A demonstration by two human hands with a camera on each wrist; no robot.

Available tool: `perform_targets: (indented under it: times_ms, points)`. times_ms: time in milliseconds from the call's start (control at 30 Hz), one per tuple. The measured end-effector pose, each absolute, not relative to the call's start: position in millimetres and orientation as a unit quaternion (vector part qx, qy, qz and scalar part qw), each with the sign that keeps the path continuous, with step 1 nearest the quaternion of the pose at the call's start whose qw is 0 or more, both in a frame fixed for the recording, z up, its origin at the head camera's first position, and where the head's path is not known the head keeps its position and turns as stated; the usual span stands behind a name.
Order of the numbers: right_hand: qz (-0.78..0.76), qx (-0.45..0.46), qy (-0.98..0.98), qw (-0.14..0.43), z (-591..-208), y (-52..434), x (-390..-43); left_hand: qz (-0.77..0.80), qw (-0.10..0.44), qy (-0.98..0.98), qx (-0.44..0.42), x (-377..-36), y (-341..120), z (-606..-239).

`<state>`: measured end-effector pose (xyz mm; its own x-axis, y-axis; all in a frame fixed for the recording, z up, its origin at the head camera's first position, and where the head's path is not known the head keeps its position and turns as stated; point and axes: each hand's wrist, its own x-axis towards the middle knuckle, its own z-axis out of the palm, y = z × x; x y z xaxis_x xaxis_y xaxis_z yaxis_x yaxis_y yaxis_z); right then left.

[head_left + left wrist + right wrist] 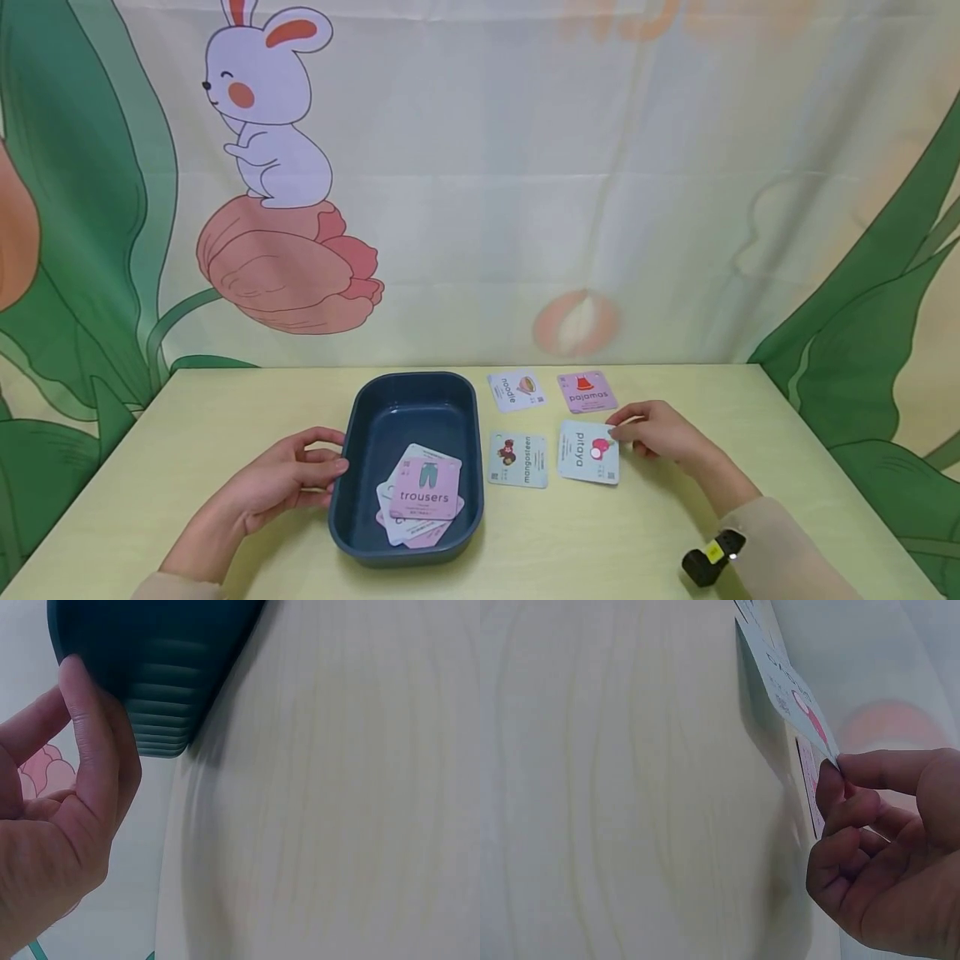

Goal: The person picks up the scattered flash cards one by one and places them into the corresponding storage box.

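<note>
My left hand (288, 475) is at the left side of a dark blue tray (480, 467), thumb tip over the rim and fingers against the outer wall. In the left wrist view, fingers (94, 742) meet the tray's edge. Inside the tray lies a loose pile of cards, a pink trousers card (426, 490) on top. My right hand (660, 433) pinches the pitaya card (581, 454) by its upper right corner, between thumb and index finger. From the right wrist, that card (780, 682) shows tilted, its held edge raised off the table.
Left of the pitaya card lies a mangosteen card (517, 460). Behind are a noodle card (517, 392) and a pink pajamas card (587, 392). A printed curtain (465, 208) with a rabbit hangs along the table's back edge. A black wrist camera (708, 560) sits by the right sleeve.
</note>
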<state>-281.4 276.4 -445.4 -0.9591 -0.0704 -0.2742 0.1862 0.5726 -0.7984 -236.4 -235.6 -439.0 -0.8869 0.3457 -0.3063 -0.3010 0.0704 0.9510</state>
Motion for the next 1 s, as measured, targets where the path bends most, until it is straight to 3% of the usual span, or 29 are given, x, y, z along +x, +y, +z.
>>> perform_targets:
  times_ms: [1000]
  points:
    - [-0.540,-0.043,0.834,0.104,-413.8,247.4,-278.1,0.684,0.229,0.693,0.007,-234.8,-234.2,-438.4]
